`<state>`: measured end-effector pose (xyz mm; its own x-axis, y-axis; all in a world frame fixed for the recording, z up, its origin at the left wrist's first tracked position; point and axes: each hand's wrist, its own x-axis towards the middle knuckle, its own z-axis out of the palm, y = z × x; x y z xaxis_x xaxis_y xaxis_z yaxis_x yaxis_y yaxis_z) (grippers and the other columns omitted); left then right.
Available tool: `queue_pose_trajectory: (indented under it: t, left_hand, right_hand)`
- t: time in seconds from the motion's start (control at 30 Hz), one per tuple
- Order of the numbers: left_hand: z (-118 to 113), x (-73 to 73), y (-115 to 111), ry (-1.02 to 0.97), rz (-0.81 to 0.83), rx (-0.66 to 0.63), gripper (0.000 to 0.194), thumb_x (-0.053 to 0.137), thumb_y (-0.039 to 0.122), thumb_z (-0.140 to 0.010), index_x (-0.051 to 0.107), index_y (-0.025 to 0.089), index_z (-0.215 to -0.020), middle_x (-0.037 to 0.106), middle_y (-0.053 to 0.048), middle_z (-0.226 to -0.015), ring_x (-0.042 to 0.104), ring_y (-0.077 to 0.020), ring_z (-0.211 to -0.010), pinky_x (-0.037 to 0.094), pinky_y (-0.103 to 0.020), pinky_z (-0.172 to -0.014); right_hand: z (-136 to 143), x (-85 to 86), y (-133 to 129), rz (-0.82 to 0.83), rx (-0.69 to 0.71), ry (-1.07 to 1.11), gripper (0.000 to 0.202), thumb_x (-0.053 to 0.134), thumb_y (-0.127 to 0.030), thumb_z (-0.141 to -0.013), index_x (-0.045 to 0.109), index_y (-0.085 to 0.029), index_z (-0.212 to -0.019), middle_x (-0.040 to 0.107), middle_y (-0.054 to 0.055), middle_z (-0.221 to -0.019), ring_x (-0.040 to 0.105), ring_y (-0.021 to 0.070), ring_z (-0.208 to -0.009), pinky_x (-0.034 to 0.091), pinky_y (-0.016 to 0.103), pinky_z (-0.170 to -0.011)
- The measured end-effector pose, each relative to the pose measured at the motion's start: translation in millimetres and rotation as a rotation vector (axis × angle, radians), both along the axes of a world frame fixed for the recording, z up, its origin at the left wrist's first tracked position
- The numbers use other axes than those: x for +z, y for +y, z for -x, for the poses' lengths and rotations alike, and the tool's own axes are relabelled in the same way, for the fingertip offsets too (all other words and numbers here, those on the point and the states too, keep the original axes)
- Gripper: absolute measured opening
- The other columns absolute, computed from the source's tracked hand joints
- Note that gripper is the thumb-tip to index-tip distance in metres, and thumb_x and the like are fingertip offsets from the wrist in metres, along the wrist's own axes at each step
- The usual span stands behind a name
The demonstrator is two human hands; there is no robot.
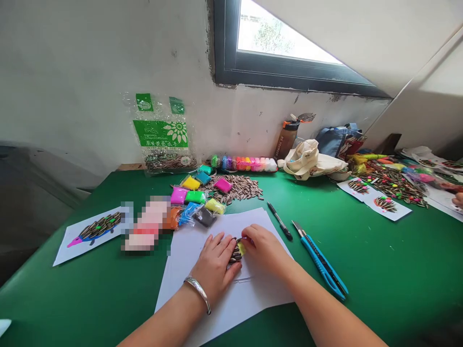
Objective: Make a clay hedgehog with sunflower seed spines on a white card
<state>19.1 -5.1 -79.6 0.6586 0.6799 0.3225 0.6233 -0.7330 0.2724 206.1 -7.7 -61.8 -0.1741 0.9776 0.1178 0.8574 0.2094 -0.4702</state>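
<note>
White paper sheets (217, 308) lie on the green table, and on them is a small patch of striped seeds (236, 255) beside yellow clay (241, 248). My left hand (215, 265), with a silver bangle at its wrist, lies flat with fingers spread along the left side of the seeds. At the upper right of the patch, my right hand (258, 243) pinches a dark seed between thumb and fingertips. The lower edge of the patch meets my left thumb.
Colored clay packets (195, 196) and a seed pile (240, 188) sit behind the paper. A pen (279, 220) and blue cutter (321, 262) lie right, a seed picture (96, 231) left. Farther right are a bottle (287, 140), bags and another person's hand (458, 199).
</note>
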Motion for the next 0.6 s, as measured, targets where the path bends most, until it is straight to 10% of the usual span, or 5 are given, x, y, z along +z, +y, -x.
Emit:
queue_pose_trajectory:
  t: [0.6]
  left_hand:
    - [-3, 9.3, -1, 0.005, 0.065, 0.013, 0.043, 0.055, 0.027, -0.081, 0.057, 0.014, -0.122, 0.060, -0.013, -0.123, 0.049, -0.0327, -0.120, 0.038, -0.058, -0.101]
  right_hand:
    - [3, -7.8, 2, -0.065, 0.010, -0.105, 0.016, 0.046, -0.012, -0.086, 0.055, -0.018, -0.074, 0.055, 0.001, -0.072, 0.048, 0.0129, -0.069, 0.030, 0.023, -0.062]
